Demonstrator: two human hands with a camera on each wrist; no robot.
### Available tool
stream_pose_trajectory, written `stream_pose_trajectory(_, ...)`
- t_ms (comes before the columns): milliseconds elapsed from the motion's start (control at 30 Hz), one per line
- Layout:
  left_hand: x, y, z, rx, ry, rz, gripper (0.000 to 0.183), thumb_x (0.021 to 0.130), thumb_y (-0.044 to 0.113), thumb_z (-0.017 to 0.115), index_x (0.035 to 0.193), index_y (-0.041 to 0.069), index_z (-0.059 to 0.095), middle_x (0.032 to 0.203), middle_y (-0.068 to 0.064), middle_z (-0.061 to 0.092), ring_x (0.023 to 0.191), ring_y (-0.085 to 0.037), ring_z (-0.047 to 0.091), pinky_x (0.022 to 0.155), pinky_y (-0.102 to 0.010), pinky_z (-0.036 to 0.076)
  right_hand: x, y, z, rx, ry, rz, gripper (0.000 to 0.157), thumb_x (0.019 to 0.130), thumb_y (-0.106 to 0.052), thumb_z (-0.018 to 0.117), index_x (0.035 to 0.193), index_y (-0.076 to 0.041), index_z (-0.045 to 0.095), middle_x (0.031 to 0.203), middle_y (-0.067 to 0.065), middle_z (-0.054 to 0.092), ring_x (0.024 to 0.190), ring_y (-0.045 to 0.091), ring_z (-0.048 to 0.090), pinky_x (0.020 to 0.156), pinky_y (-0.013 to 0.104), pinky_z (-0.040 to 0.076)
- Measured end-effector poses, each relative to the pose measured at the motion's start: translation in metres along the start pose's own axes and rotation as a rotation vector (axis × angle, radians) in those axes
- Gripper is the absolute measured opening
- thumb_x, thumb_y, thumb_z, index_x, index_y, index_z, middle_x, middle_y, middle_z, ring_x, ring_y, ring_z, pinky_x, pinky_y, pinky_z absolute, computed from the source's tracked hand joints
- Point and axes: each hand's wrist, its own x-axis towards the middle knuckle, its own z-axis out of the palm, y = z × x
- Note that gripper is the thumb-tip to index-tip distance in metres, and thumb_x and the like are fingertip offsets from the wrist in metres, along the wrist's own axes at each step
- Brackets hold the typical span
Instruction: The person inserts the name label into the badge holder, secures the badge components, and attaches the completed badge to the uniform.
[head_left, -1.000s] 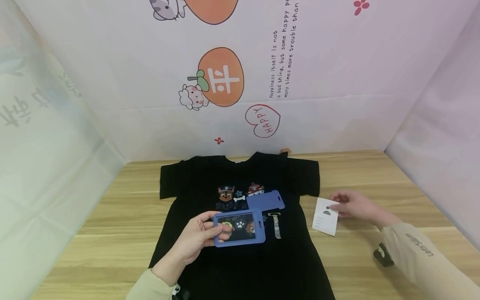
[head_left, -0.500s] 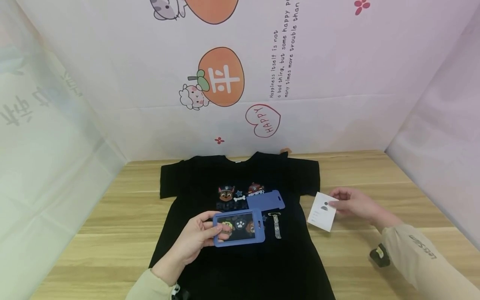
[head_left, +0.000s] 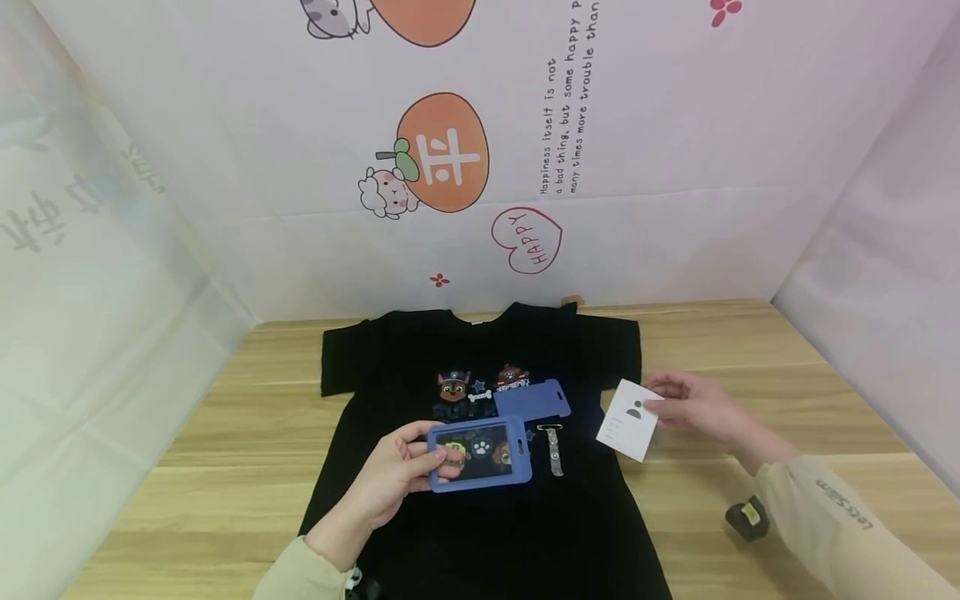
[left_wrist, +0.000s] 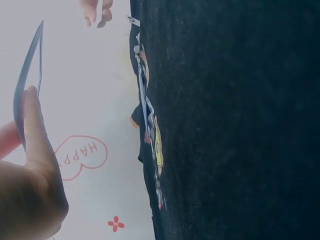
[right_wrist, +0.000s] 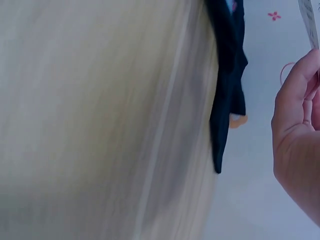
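My left hand pinches the blue frame over the T-shirt, presumably leaving its slotted end free; toward the tabletop's right edge, my right hand pinches the white card, print uncovered.

Light wood-grain tabletop, pale back sheet rising at its far edge: orange fruit print, red HAPPY heart, dark English text. Left sheet with faint lettering, right sheet, both meeting back sheet at far corners; soft, pinkish light toward right edge
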Motion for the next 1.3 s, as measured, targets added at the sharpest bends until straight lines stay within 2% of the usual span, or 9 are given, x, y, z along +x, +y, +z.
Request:
stream_pose_trajectory(267, 0.000, 0.000, 0.002, -0.011, 0.017, -0.002, 0.046, 0.092, 0.005, 0.058, 0.132, -0.007, 0.038, 0.093, -0.005, 0.073, 0.078, -0.009, 0.070, 0.078, -0.031, 0.057, -0.002, -0.015, 0.017, 0.065, -0.008, -0.041, 0.042, 0.089, -0.004, 0.061, 0.123, 0.009, 0.039, 0.099, -0.001, 0.060, 0.088, 0.013, 0.060, 0.077, 0.030, 0.056)
stream_pose_trajectory(433, 0.001, -0.001, 0.003, -0.013, 0.029, 0.002, 0.046, 0.093, 0.005, 0.057, 0.132, -0.006, 0.037, 0.095, -0.005, 0.073, 0.079, -0.009, 0.070, 0.078, -0.031, 0.057, -0.004, -0.025, 0.030, 0.076, 0.014, -0.073, 0.046, 0.090, -0.005, 0.061, 0.129, 0.006, 0.038, 0.101, 0.002, 0.059, 0.089, 0.015, 0.059, 0.077, 0.031, 0.056)
stream_pose_trajectory(500, 0.001, -0.001, 0.003, -0.012, 0.035, 0.003, 0.045, 0.093, 0.005, 0.057, 0.132, -0.006, 0.037, 0.094, -0.005, 0.073, 0.079, -0.009, 0.070, 0.078, -0.031, 0.057, -0.005, -0.029, 0.035, 0.093, 0.028, -0.085, 0.042, 0.090, -0.006, 0.061, 0.128, 0.002, 0.043, 0.102, 0.002, 0.057, 0.090, 0.015, 0.058, 0.076, 0.030, 0.056)
stream_pose_trajectory(600, 0.002, -0.002, 0.003, -0.014, 0.043, 0.004, 0.045, 0.093, 0.006, 0.057, 0.132, -0.005, 0.037, 0.095, -0.005, 0.073, 0.079, -0.009, 0.070, 0.078, -0.031, 0.057, -0.006, -0.033, 0.042, 0.138, 0.033, -0.101, 0.032, 0.090, -0.005, 0.061, 0.120, -0.011, 0.053, 0.101, 0.001, 0.057, 0.089, 0.013, 0.059, 0.075, 0.028, 0.055)
stream_pose_trajectory(667, 0.003, -0.002, 0.004, -0.013, 0.050, 0.003, 0.044, 0.093, 0.006, 0.057, 0.132, -0.005, 0.038, 0.095, -0.006, 0.073, 0.079, -0.009, 0.070, 0.078, -0.031, 0.057, -0.007, -0.036, 0.046, 0.166, 0.027, -0.116, 0.031, 0.090, -0.004, 0.060, 0.117, -0.018, 0.055, 0.101, 0.001, 0.056, 0.089, 0.013, 0.060, 0.075, 0.027, 0.055)
stream_pose_trajectory(700, 0.003, -0.002, 0.004, -0.013, 0.052, 0.003, 0.045, 0.093, 0.006, 0.057, 0.132, -0.005, 0.038, 0.096, -0.007, 0.073, 0.079, -0.009, 0.070, 0.077, -0.031, 0.057, -0.007, -0.037, 0.048, 0.174, 0.021, -0.124, 0.032, 0.090, -0.004, 0.060, 0.118, -0.018, 0.055, 0.101, 0.001, 0.056, 0.089, 0.012, 0.060, 0.074, 0.028, 0.056)
stream_pose_trajectory(867, 0.006, -0.001, 0.007, -0.014, 0.058, 0.001, 0.043, 0.093, 0.005, 0.057, 0.131, -0.004, 0.039, 0.100, -0.012, 0.072, 0.079, -0.009, 0.070, 0.077, -0.031, 0.057, -0.008, -0.045, 0.060, 0.187, -0.002, -0.138, 0.039, 0.091, -0.004, 0.059, 0.129, -0.006, 0.046, 0.104, 0.003, 0.054, 0.091, 0.015, 0.060, 0.076, 0.028, 0.056)
stream_pose_trajectory(1100, 0.008, 0.000, 0.011, -0.015, 0.062, 0.007, 0.042, 0.093, 0.004, 0.056, 0.131, -0.004, 0.039, 0.096, -0.007, 0.073, 0.077, -0.008, 0.070, 0.075, -0.030, 0.058, -0.008, -0.053, 0.074, 0.183, -0.062, -0.160, 0.016, 0.092, -0.009, 0.060, 0.107, -0.012, 0.061, 0.109, 0.005, 0.057, 0.093, 0.020, 0.057, 0.079, 0.026, 0.055)
stream_pose_trajectory(1300, 0.007, -0.001, 0.014, -0.031, 0.065, 0.006, 0.041, 0.093, 0.003, 0.055, 0.130, -0.003, 0.039, 0.095, -0.005, 0.073, 0.077, -0.008, 0.069, 0.074, -0.028, 0.058, -0.006, -0.055, 0.084, 0.158, -0.078, -0.186, 0.012, 0.091, -0.010, 0.061, 0.103, -0.010, 0.062, 0.107, 0.004, 0.060, 0.091, 0.020, 0.060, 0.080, 0.026, 0.056)
